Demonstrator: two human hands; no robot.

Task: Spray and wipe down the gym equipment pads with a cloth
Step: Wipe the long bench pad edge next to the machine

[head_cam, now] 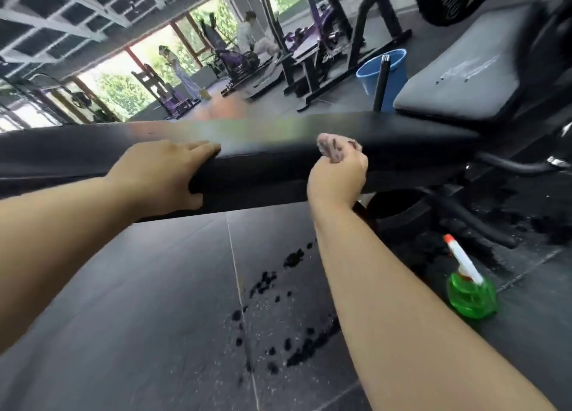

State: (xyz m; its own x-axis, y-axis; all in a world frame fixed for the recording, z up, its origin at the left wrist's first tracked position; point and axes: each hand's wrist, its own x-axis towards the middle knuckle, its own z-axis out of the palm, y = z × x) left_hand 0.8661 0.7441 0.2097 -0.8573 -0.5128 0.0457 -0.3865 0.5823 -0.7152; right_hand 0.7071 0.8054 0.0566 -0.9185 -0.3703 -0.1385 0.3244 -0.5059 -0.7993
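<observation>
**Right hand wiping near edge of black pad, left hand bracing it**

- Black pad (402, 140) is running across the middle of the view, left to right. Its top is showing a glossy sheen.
- Right hand (337, 180) is sitting at the pad's near edge, a bit right of centre. The grip is clamped tight on a bunched pinkish cloth (335, 147). The cloth is sticking out above the fist and touching the pad's top edge.
- Left hand (161, 175) is lying on the pad to the left of the cloth, well apart from the right hand. Fingers are reaching over the top and the thumb is wrapping the near face, so the grip is closed on the pad edge.
- Spray bottle (470, 296), green with a white and orange nozzle, is standing on the floor (139, 287) at right, just beside the right forearm. Neither hand is touching it.
- Dark wet spots (278, 317) are dotting the floor below the pad, between the two forearms.
- Grey pad (458, 82) is sitting behind the black one at upper right, with wet marks showing on its surface.
- Blue bucket (387, 67) is standing on the floor left of the grey pad, with a black pole (381, 82) crossing in front of it. Cannot tell if the pole is inside the bucket.
- Two people (182, 70) are standing far back among the machines, blurred.
</observation>
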